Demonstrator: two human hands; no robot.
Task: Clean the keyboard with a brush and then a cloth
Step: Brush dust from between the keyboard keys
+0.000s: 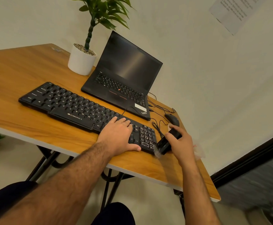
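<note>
Black Zebronics keyboard: lies on wooden table, before open ThinkPad laptop. Left hand: open, flat on keys beside number pad. Right hand: closed around black brush, pale bristles at keyboard's right end. Mouse just beyond.

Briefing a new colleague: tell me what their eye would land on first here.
First, the long black keyboard slanting across the wooden table, the left hand flat on its right part. Next, the right hand gripping a black brush at the keyboard's right end. Behind stand an open dark laptop and a potted plant.
</note>
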